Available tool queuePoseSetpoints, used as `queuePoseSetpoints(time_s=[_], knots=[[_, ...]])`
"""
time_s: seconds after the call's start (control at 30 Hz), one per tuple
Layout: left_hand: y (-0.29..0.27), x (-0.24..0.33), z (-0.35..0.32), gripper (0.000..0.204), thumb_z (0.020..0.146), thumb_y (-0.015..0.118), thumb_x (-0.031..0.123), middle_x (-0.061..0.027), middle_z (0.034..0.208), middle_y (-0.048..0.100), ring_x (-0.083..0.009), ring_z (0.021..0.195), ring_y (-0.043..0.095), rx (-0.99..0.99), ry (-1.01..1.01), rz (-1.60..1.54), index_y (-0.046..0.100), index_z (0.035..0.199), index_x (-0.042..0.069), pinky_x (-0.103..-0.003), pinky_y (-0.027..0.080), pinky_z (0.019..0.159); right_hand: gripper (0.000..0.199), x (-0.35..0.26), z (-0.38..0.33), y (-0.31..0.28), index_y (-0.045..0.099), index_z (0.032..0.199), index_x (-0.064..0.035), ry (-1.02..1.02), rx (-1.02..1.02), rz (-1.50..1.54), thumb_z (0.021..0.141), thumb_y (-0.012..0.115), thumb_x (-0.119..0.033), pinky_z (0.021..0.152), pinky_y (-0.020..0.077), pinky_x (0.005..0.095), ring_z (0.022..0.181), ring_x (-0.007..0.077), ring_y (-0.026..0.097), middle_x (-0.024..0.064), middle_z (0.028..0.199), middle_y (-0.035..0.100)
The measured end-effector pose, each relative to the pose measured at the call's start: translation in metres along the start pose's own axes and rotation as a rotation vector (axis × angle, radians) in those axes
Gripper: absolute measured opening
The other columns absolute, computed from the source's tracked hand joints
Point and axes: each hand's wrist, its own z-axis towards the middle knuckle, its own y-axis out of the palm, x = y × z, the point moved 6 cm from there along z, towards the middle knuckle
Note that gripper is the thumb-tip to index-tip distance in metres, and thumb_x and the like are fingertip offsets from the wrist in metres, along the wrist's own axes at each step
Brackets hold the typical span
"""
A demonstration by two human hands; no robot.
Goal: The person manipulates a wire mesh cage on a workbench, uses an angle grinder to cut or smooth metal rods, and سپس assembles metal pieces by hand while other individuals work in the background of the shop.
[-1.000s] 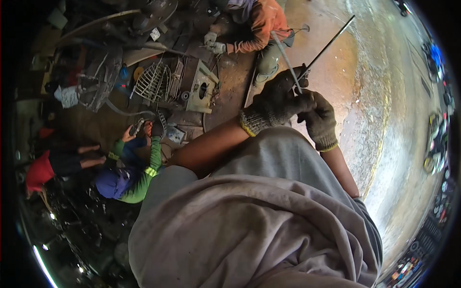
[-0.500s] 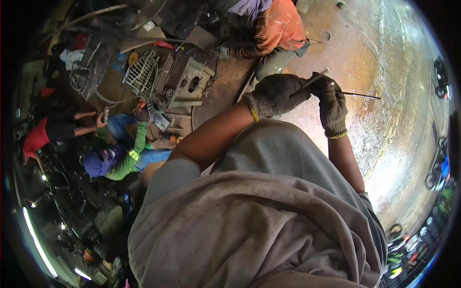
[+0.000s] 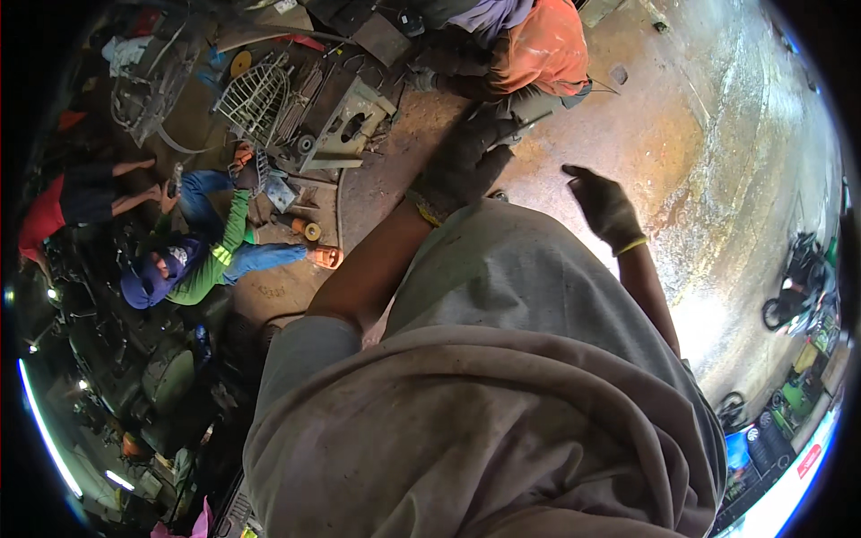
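Note:
My left hand (image 3: 465, 166), in a dark knitted work glove, is closed around a thin grey rod (image 3: 534, 120) that sticks out past the fingers to the right. The rod's other end is hidden by the glove. Apart from it, on the right, my right hand (image 3: 610, 208) wears a similar glove with a yellow cuff. Its fingers reach forward and to the left, with nothing visible in them. Both hands are above the stained floor (image 3: 659, 117), just beyond my grey-clothed lap.
A person in orange (image 3: 547, 49) crouches ahead, near my left hand. To the left, a person in green (image 3: 202, 285) sits by an orange power tool (image 3: 300, 228), a wire rack (image 3: 256, 97) and a metal frame (image 3: 372, 106). A motorcycle (image 3: 798, 282) stands far right.
My hands have come apart; the left has drawn back to the left with a thin rod. The dark rod that stuck out to the right beside my right hand no longer shows there.

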Motion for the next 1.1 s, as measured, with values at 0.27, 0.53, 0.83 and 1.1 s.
queuePoseSetpoints(time_s=[0.27,0.53,0.83,1.1], knots=[[-0.023,-0.034,-0.036,0.034,0.091,0.069,0.033,-0.0161,0.101,0.073,-0.0286,0.097,0.07,-0.46,-0.344,0.178,0.073,0.109,0.004,-0.037,0.053,0.086,0.027,-0.061,0.035,0.051,0.07,0.115,-0.0117,-0.356,-0.276,-0.24,0.095,0.059,-0.027,0.082,0.0546,0.0399,0.094,0.0313,0.069,0.0111,0.101,0.073],[-0.058,-0.069,-0.052,0.029,0.093,0.067,0.03,-0.0107,0.096,0.074,-0.0206,0.09,0.071,-0.501,-0.315,0.1,0.072,0.104,0.004,-0.036,0.055,0.085,0.025,-0.078,0.041,0.061,0.072,0.108,-0.0117,-0.387,-0.285,-0.263,0.097,0.055,-0.027,0.083,0.0545,0.0392,0.096,0.0287,0.069,0.0087,0.102,0.073],[-0.072,-0.074,-0.063,0.034,0.091,0.069,0.038,-0.0096,0.095,0.074,-0.0221,0.092,0.071,-0.68,-0.498,0.138,0.074,0.105,0.007,-0.036,0.053,0.087,0.028,-0.083,0.035,0.061,0.073,0.104,-0.0133,-0.308,-0.307,-0.371,0.096,0.055,-0.032,0.085,0.0541,0.0406,0.097,0.0284,0.068,0.007,0.102,0.073],[-0.065,-0.052,-0.034,0.033,0.092,0.062,0.044,-0.0102,0.092,0.073,-0.0267,0.087,0.069,-0.828,-0.26,0.344,0.075,0.102,0.015,-0.04,0.053,0.082,0.028,-0.089,0.04,0.06,0.074,0.105,-0.0151,-0.277,-0.237,-0.329,0.096,0.055,-0.033,0.084,0.0545,0.0402,0.096,0.0283,0.068,0.007,0.102,0.073]])
